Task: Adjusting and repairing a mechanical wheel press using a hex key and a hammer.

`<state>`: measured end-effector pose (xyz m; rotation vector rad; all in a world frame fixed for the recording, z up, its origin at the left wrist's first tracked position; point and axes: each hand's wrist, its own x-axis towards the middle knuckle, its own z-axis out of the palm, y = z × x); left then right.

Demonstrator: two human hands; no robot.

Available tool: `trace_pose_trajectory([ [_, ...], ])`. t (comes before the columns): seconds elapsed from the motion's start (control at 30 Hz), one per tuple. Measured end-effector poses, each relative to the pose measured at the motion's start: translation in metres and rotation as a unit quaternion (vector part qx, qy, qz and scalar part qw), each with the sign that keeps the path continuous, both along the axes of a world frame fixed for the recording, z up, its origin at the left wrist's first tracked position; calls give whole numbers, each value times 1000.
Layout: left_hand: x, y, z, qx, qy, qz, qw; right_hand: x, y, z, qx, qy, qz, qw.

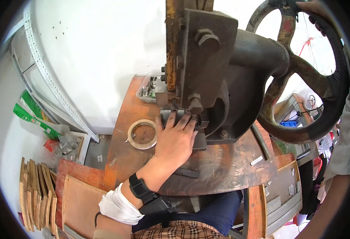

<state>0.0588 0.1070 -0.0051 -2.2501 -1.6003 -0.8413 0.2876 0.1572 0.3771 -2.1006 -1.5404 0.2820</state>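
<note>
My left hand [175,137] reaches forward under the ram of a dark iron hand press [210,67]. Its fingers lie stretched out and spread on a small metal block [167,116] at the foot of the press. Whether a small workpiece lies under the fingertips is hidden. At the upper right, my right hand [317,11] is wrapped round the rim of the press's large handwheel [329,113], whose rim is partly covered in black tape. Only part of that hand shows at the picture's edge.
A roll of tape [132,138] lies on the worn wooden table [123,167], left of my hand. Behind it stands a clear box of small metal parts [146,91]. Wooden boards [37,195] lean at the lower left. A tray with metal strips [276,207] is at the lower right.
</note>
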Motion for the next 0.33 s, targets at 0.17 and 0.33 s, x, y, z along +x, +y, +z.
trace_pose_trajectory([
  [0.17, 5, 6, 3, -5, -73, 3, 997, -3, 6, 0, -36, 13, -11, 999],
  [0.33, 6, 15, 15, -55, -36, 18, 998, 67, 74, 23, 34, -14, -105, 994],
])
